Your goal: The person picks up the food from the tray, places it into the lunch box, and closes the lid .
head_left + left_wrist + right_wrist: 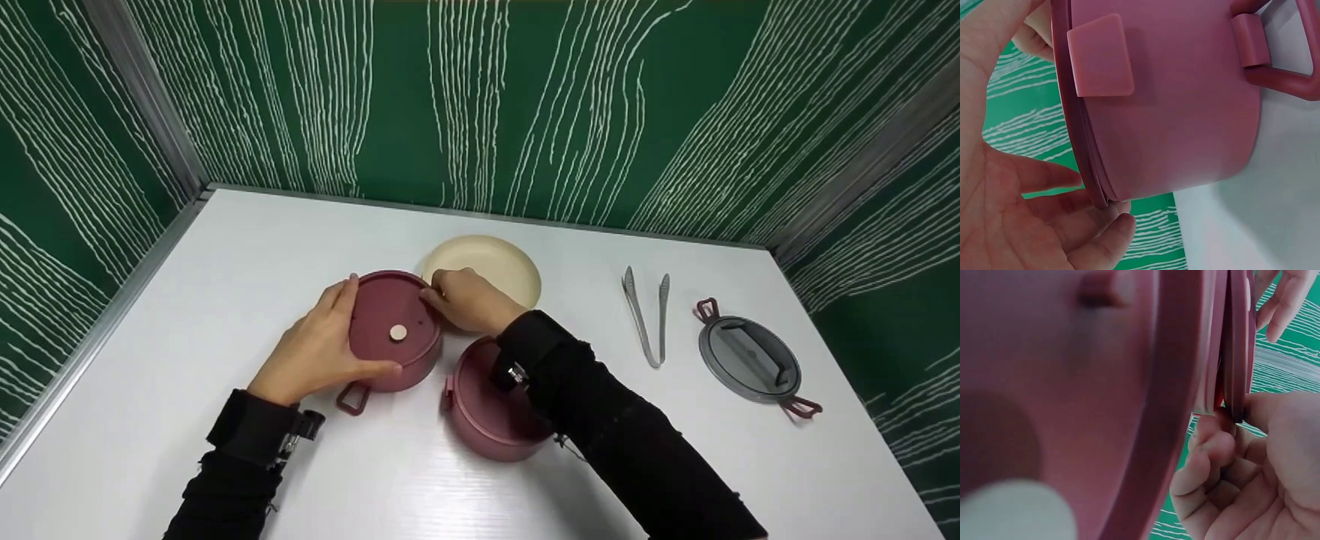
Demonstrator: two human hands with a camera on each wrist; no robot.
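Note:
A dark red pot (409,379) stands left of centre, under a matching lid (379,304) with a cream knob (398,332). My left hand (319,341) grips the lid from the left, thumb along the near side; in the left wrist view its fingertips (1123,225) are at the rim. On the far right side, my right hand (472,300) pinches the lid's edge between thumb and curled fingers. A narrow gap shows there between lid and pot in the right wrist view. A second red pot (480,435) sits under my right wrist, its top partly hidden.
A cream plate (502,262) lies behind my right hand. To the right are grey tongs (646,337), spread apart, and a grey lid (739,360) with red loop handles. The white table (405,480) ends at green walls (405,97) with white lines.

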